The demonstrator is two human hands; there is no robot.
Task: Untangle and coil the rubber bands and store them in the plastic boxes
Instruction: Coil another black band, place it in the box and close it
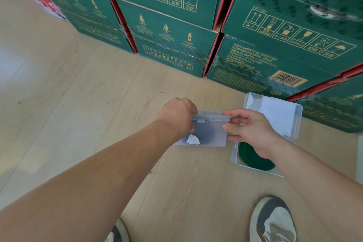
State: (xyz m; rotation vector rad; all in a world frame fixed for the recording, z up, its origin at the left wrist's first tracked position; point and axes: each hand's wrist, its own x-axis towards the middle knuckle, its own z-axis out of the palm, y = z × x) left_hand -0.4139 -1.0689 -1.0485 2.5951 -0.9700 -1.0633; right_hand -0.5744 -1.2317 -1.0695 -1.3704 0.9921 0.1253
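Shoes: two grey-and-white shoes [273, 222] stand on the pale wood floor [78, 94] at 6 o'clock, closest to the viewer.
Left hand [176, 117]: it reaches in from 8 o'clock and grips the left end of the small translucent box [208, 131]. Its fingers are curled out of sight behind the knuckles.
Right hand [253, 129]: thumb and forefinger pinch the box's right end, and the other fingers are loosely curled beneath.
Small box: it is held between both hands above the floor, with its long axis running 9 to 3 o'clock. A white crumpled wad [193, 139] shows through at its lower left. I cannot tell whether that is a band or paper.
Rubber band: a dark green coil [253, 161] lies in the open plastic box [234, 153] on the floor, at 4 o'clock from the held box and partly under the right wrist.
Key relation: the held box spans the gap between the hands, with a tabbed edge on its far side. The right hand is the nearer one to the green coil.
Backdrop: stacked green cartons [275, 45] fill 12 to 2 o'clock.
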